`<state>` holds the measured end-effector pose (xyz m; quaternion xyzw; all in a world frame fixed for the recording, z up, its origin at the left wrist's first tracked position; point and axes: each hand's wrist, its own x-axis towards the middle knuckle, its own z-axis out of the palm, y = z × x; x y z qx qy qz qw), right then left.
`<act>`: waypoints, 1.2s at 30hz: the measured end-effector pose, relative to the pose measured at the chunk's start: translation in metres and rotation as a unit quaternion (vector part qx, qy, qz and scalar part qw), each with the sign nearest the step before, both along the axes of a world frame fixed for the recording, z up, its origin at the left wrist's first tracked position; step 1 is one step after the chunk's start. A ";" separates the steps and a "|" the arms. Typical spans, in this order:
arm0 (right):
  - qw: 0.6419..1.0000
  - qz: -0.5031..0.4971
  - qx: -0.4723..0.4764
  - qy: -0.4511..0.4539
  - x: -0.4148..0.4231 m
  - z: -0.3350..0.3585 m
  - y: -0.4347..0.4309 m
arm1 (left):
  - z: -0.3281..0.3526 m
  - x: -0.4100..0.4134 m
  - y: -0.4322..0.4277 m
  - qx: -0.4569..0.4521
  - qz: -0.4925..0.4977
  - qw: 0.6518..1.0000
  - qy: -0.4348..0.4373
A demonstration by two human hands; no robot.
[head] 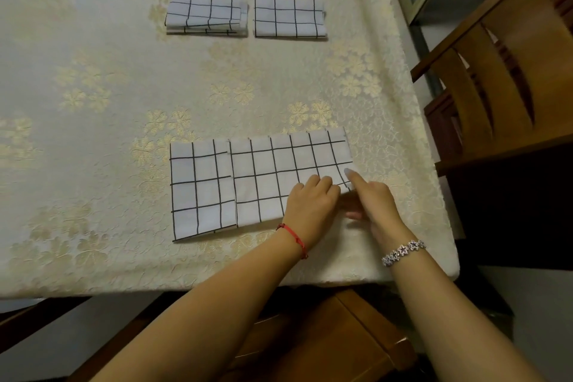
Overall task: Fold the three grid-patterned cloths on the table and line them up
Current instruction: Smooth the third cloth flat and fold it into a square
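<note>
Two white cloths with black grid lines lie folded side by side at the far middle of the table, the left folded cloth [206, 16] and the right folded cloth [290, 18]. A third grid cloth [248, 183] lies near the front edge, partly folded into a long strip with one layer overlapping at its left third. My left hand [311, 198] has its fingers curled on the cloth's near right corner. My right hand [370, 197] pinches that same corner from the right, its forefinger stretched out over the cloth. The corner itself is hidden under the hands.
The table [108, 102] wears a cream cloth with gold flowers. Its right edge runs close beside the cloths. A wooden chair [496, 71] stands off the right side, and a wooden seat [325, 338] sits below the front edge.
</note>
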<state>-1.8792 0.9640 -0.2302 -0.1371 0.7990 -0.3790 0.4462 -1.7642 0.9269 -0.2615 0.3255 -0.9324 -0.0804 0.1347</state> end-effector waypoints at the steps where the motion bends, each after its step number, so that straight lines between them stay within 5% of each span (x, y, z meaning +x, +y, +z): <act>1: 1.000 -0.014 -0.020 -0.009 0.003 0.000 -0.003 | 0.000 0.002 -0.001 -0.009 -0.007 1.000 -0.004; 9: 0.991 0.029 -0.090 0.096 0.029 0.005 -0.010 | 0.004 0.093 -0.028 0.002 0.117 0.992 0.038; 12: 0.979 0.065 -0.129 0.142 0.045 0.010 -0.012 | -0.007 0.129 -0.039 0.027 0.197 0.980 -0.019; 17: 0.957 0.187 -0.130 0.179 0.073 0.005 -0.018 | -0.018 0.150 -0.036 0.140 0.193 0.962 -0.135; 28: 0.765 0.504 -0.056 0.397 0.131 -0.019 -0.017 | -0.028 0.149 -0.030 0.150 0.212 0.957 -0.128; 36: 0.721 0.541 -0.040 0.431 0.134 -0.042 -0.015 | -0.028 0.151 -0.030 0.159 0.208 0.957 -0.124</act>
